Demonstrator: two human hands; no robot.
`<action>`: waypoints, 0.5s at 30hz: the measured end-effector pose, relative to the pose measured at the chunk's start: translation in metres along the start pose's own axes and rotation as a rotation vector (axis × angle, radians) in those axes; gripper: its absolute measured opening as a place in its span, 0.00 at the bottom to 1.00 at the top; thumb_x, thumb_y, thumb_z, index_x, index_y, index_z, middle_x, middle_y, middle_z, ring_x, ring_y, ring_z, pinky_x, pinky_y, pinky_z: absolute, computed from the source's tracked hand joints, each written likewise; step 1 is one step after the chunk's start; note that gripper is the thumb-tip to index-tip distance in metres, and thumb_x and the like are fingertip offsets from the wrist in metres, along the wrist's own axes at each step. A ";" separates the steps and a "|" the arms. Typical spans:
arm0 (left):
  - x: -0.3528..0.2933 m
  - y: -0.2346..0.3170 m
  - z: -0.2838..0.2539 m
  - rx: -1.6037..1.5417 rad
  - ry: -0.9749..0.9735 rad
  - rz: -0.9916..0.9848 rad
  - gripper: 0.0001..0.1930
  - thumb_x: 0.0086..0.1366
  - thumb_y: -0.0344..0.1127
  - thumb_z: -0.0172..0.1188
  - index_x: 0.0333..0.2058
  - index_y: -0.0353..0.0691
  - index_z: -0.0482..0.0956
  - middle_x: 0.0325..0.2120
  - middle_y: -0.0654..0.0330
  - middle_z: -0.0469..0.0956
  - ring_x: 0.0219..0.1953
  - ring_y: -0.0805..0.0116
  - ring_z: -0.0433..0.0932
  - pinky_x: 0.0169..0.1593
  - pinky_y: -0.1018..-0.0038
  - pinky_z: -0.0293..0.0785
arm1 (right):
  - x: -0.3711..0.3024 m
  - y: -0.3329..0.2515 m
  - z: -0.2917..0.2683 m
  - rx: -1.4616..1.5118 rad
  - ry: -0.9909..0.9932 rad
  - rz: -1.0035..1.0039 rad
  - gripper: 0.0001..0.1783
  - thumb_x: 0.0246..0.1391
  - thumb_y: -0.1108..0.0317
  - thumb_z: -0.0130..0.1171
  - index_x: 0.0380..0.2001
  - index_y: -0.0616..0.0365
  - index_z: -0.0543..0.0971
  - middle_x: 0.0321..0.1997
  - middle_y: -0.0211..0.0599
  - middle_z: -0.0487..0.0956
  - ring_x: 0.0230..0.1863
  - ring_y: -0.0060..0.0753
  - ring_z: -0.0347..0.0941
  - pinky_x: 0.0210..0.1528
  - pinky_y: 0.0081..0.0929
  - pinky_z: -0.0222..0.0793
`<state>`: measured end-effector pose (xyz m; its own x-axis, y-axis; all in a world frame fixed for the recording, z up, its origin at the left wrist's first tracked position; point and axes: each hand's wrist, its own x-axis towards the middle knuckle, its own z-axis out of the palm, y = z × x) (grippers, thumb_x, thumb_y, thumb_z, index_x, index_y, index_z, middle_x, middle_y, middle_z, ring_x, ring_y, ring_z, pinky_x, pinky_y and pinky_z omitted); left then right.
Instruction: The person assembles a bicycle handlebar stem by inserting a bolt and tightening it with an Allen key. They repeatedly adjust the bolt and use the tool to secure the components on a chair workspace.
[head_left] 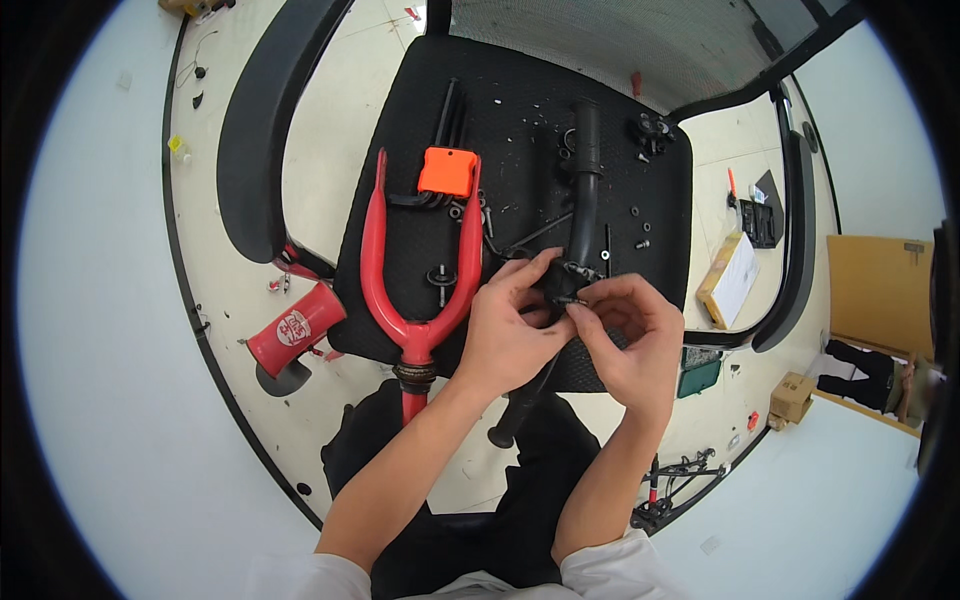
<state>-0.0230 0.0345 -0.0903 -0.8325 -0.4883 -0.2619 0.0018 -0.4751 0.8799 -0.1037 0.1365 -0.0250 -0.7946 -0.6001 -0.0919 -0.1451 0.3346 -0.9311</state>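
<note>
A black bicycle handlebar (pixel 583 215) with a grip at each end lies across the black chair seat, its near end past the front edge. At its middle is a dark stem clamp (pixel 562 285) with small metal bits on it. My left hand (pixel 510 325) is closed round the left side of that clamp, thumb and fingertips pressed to it. From the right, my right hand (pixel 635 340) pinches at the clamp's near side; whatever small piece sits between its fingertips is mostly hidden. Left of the hands lies a red fork (pixel 372 255), its prongs pointing away.
An orange holder of hex keys (pixel 447 171) lies between the fork prongs. Loose nuts and bolts (pixel 642 244) dot the seat. Armrests (pixel 262 130) flank it. On the floor are a red tube-shaped frame part (pixel 296 330), a white-topped box (pixel 730 280) and a cardboard box (pixel 792 397).
</note>
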 end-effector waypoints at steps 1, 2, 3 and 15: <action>0.000 0.000 0.000 0.020 -0.012 0.002 0.31 0.54 0.19 0.66 0.58 0.29 0.71 0.45 0.59 0.71 0.42 0.74 0.79 0.42 0.80 0.80 | 0.000 0.002 -0.001 0.009 0.010 -0.019 0.08 0.47 0.82 0.64 0.33 0.68 0.80 0.30 0.34 0.81 0.28 0.20 0.78 0.32 0.17 0.74; -0.001 0.000 0.000 0.021 -0.015 0.006 0.31 0.53 0.19 0.66 0.58 0.29 0.71 0.45 0.59 0.71 0.42 0.74 0.79 0.42 0.79 0.80 | 0.000 0.002 -0.001 0.005 0.030 -0.043 0.07 0.45 0.82 0.64 0.31 0.68 0.81 0.30 0.36 0.82 0.27 0.21 0.78 0.31 0.17 0.75; -0.001 0.001 0.000 0.023 -0.019 0.008 0.31 0.53 0.19 0.66 0.58 0.29 0.71 0.45 0.59 0.71 0.42 0.73 0.79 0.43 0.79 0.81 | 0.001 0.002 -0.002 -0.034 0.030 -0.056 0.07 0.45 0.82 0.64 0.31 0.67 0.81 0.30 0.36 0.82 0.26 0.21 0.78 0.30 0.17 0.74; -0.002 -0.003 -0.001 0.145 -0.014 0.013 0.33 0.51 0.17 0.65 0.59 0.30 0.70 0.46 0.56 0.71 0.42 0.71 0.80 0.45 0.76 0.82 | -0.003 -0.005 0.000 -0.302 0.022 -0.080 0.05 0.44 0.79 0.67 0.28 0.66 0.82 0.24 0.37 0.81 0.21 0.25 0.77 0.25 0.19 0.72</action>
<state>-0.0211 0.0363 -0.0928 -0.8408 -0.4828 -0.2449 -0.0659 -0.3576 0.9315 -0.1004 0.1363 -0.0203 -0.7857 -0.6185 -0.0117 -0.3735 0.4894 -0.7880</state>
